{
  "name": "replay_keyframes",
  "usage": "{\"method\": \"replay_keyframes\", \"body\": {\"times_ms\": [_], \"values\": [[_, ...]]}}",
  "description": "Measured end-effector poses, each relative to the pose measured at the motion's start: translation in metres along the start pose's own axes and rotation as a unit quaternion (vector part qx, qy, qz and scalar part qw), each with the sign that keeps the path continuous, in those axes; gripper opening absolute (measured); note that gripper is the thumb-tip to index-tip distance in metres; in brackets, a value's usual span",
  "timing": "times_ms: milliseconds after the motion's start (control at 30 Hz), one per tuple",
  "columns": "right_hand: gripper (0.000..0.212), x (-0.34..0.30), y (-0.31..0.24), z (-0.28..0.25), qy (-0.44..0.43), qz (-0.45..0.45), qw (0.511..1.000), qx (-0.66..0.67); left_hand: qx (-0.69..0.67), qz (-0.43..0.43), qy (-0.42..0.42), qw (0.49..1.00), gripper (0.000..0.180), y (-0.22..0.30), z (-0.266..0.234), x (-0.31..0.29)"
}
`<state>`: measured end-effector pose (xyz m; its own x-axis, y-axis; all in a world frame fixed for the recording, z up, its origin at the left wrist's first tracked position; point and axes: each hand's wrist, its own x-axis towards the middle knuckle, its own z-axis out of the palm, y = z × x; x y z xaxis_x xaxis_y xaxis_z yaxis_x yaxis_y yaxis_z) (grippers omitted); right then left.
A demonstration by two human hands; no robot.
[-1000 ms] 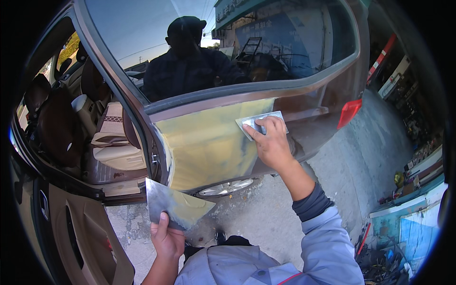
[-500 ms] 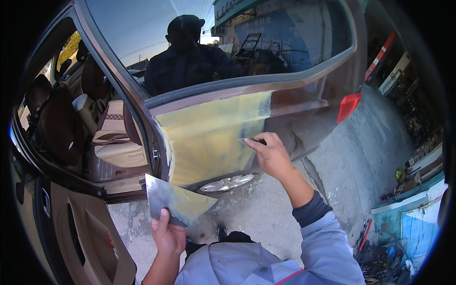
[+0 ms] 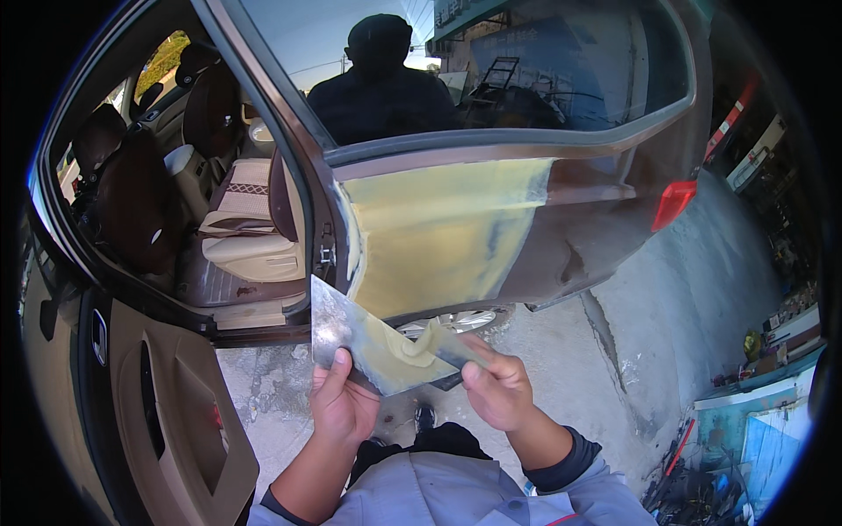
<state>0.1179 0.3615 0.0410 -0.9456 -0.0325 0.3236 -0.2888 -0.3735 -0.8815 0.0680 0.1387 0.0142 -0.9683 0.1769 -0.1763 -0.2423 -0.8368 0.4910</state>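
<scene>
My left hand (image 3: pixel 342 401) grips the near edge of a flat metal mixing plate (image 3: pixel 338 324), thumb on top. Yellowish body filler (image 3: pixel 390 349) is smeared over the plate, with a thick ridge towards its right side. Closed around a dark putty spreader (image 3: pixel 453 349), my right hand (image 3: pixel 498 382) holds its blade against the filler at the plate's right end. Beyond both hands is the brown car's rear side panel (image 3: pixel 443 232), coated with a broad patch of yellow filler that shows darker smudges near its right edge.
An open car door (image 3: pixel 171 412) stands at the left, beside the cabin with its beige seat (image 3: pixel 254 219). Below the panel a wheel (image 3: pixel 465 321) shows partly. A red tail light (image 3: pixel 674 206) sits at the right. Clutter (image 3: pixel 702 473) lies at the lower right.
My right hand has come down from the car panel to the plate with the spreader. The filler on the plate is now pushed into a ridge. The view has shifted slightly.
</scene>
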Motion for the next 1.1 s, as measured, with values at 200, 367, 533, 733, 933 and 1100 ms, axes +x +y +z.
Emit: {"method": "replay_keyframes", "body": {"times_ms": [200,367,533,733,933,1100], "values": [[0.033,-0.007,0.001,0.031,-0.082,0.039,0.959,-0.269,-0.107,-0.089,0.017,0.990,0.040,0.040,-0.050,-0.014],[0.024,0.003,0.040,0.075,0.093,0.317,0.928,0.174,-0.147,-0.279,-0.008,0.949,0.046,0.026,-0.078,-0.056],[0.020,-0.015,0.075,0.098,0.030,0.383,0.920,0.082,-0.246,-0.185,-0.019,0.951,0.040,0.060,-0.115,-0.064],[0.016,-0.028,0.103,0.102,0.205,0.262,0.941,0.065,-0.172,-0.107,0.023,0.979,0.041,0.097,-0.140,-0.070],[0.014,-0.047,0.138,0.098,0.295,0.247,0.923,0.012,-0.137,-0.089,0.057,0.985,0.045,0.096,-0.163,-0.070],[0.014,-0.062,0.182,0.073,0.318,0.280,0.906,0.002,-0.138,-0.074,0.088,0.984,0.044,0.079,-0.194,-0.058]]}}
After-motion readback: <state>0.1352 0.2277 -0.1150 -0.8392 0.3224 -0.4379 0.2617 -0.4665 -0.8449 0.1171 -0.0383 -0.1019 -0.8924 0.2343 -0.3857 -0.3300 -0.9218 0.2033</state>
